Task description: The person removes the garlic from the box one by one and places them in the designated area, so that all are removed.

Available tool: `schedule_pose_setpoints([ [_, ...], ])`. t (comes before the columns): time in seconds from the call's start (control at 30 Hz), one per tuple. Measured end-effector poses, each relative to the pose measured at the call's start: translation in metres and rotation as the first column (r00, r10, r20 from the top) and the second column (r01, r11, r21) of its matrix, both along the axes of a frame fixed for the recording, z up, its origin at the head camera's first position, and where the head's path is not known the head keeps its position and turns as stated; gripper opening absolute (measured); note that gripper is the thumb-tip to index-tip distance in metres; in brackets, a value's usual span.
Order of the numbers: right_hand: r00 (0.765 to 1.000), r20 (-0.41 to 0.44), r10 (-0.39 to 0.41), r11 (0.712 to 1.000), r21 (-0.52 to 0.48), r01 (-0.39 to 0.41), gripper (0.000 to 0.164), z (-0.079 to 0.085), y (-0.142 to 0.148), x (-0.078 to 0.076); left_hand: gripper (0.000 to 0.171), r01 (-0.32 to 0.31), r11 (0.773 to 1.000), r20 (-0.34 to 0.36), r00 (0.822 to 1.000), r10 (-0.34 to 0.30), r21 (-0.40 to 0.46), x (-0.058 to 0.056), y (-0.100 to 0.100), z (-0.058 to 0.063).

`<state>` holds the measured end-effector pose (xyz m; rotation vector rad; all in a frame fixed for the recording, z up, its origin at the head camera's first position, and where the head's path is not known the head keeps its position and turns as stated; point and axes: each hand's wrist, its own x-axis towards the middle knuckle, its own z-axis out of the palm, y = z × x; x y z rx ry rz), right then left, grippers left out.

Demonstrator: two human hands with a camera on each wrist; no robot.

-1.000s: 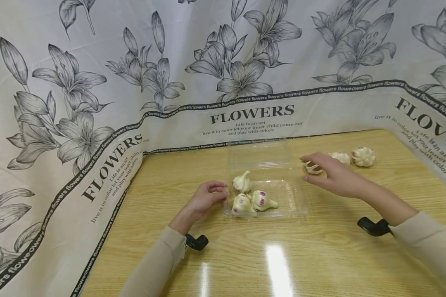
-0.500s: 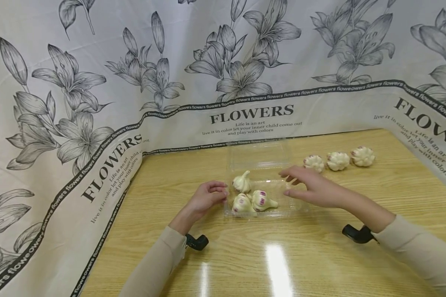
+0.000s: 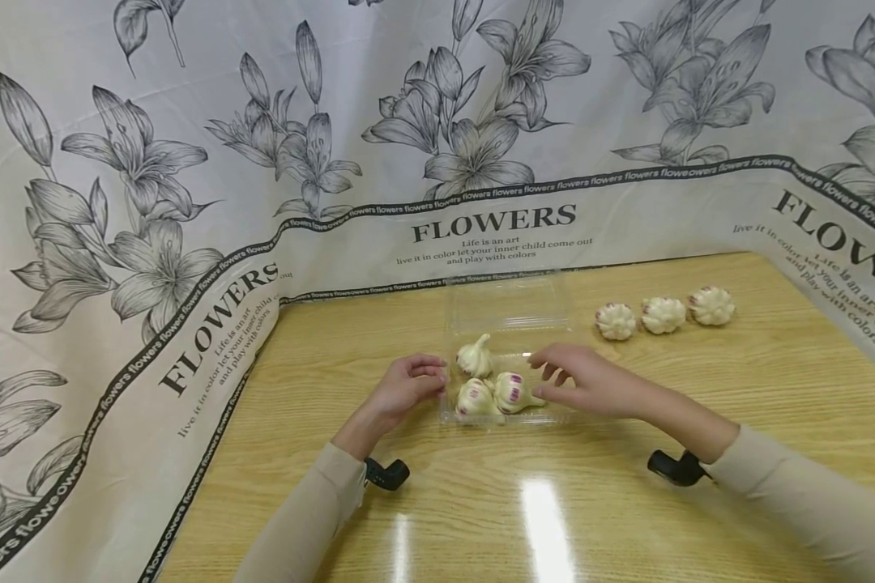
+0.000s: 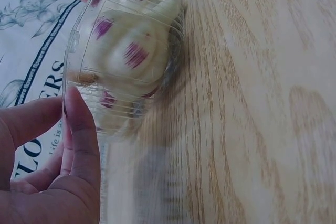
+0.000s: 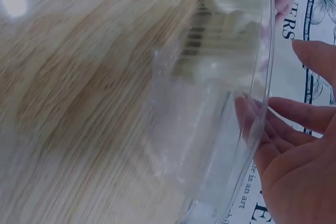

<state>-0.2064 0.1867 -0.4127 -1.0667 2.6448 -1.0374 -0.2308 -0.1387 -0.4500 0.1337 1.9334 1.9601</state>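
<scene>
Mid-frame, the left hand [image 3: 403,390] pinches a plastic clamshell [image 3: 514,419] (three garlic bulbs [image 3: 510,393] inside); the right hand [image 3: 589,380], thumb and fingers apart, overhangs it.

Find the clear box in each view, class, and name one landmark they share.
Head: the clear box sits below and right of centre, holding three garlic bulbs.
Left wrist: the clear box is upper left, left hand pinching it.
Right wrist: the clear box runs top to bottom, mostly right of centre.
Shared landmark: flower-printed curtain.
</scene>
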Motion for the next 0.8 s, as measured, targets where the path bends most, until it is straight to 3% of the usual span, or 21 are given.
schedule_pose_setpoints([
  [0.33,0.997,0.030,-0.074,0.997,0.037,0.073,0.053,-0.005,-0.026,-0.002,0.038,0.002,1.000,0.000,1.000,-0.002,0.017,-0.001,0.001,-0.002],
  [0.53,0.994,0.041,-0.099,0.994,0.058,0.096,0.044,-0.011,-0.033,-0.004,0.038,-0.003,1.000,0.003,1.000,0.003,0.017,-0.001,0.002,-0.002],
  [0.8,0.991,-0.043,-0.123,0.985,0.114,0.127,0.040,-0.010,-0.028,-0.005,0.039,-0.006,1.000,0.007,1.000,0.006,0.014,0.000,0.003,-0.001],
])
